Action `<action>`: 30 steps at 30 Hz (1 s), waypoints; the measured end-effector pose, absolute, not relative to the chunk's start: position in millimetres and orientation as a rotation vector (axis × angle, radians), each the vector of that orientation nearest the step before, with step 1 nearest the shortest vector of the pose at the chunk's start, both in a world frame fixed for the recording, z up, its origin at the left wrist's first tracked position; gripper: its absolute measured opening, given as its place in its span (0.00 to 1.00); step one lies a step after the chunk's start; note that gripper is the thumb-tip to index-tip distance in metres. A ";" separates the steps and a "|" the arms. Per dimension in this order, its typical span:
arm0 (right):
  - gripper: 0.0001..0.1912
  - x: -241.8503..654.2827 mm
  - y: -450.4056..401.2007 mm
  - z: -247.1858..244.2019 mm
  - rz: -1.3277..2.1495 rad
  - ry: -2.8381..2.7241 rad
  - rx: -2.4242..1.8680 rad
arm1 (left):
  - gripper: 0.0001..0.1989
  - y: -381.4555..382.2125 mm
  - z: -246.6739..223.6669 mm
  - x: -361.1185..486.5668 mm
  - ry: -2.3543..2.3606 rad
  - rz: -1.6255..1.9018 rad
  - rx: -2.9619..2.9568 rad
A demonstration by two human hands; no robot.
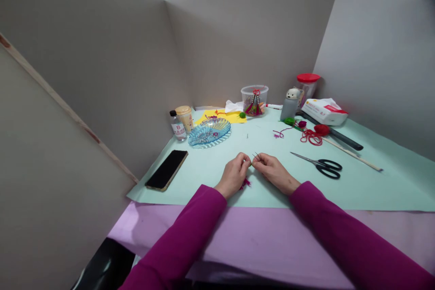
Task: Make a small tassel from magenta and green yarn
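Observation:
My left hand (234,173) is closed in a pinch over the green sheet. A magenta thread tassel (245,184) sticks out below its fingers. My right hand (274,172) pinches too, its fingertips almost meeting the left ones. Two thin dark prongs (257,156) poke up from the right fingers; whether they are a tool or cord ends is unclear. A small dark green bit shows between the fingertips, mostly hidden. To the right of my right hand lie black-handled scissors (322,165). A short magenta cord (279,134) lies beyond the hands.
A phone (167,170) lies at left, near a blue shell-shaped dish (210,133) of beads, a bottle (178,126) and a yellow-lidded tub (185,118). Behind are a clear tub (254,99) with tassels, a grey bottle (289,106), red cord (311,137) and a tissue pack (324,112). Partitions surround the table.

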State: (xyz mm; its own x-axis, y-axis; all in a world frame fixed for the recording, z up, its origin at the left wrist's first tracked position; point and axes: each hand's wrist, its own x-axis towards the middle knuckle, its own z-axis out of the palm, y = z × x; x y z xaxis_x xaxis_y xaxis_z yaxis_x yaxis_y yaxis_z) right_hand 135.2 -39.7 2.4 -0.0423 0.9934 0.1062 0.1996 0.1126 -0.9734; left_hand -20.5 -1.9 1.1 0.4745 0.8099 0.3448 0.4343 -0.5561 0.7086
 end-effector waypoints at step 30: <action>0.06 151.7 -20.7 8.0 0.755 -1.586 -1.247 | 0.12 10.3 10.7 -9.3 1.090 0.861 2.028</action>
State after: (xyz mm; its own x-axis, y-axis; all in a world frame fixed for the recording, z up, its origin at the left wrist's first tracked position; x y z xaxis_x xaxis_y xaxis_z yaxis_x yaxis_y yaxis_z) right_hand 151.7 -20.7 8.0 -0.0311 0.9535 0.2998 0.3680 0.2898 -0.8835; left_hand -9.3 10.3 10.7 0.4330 0.8708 0.2330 0.4287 -0.4263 0.7966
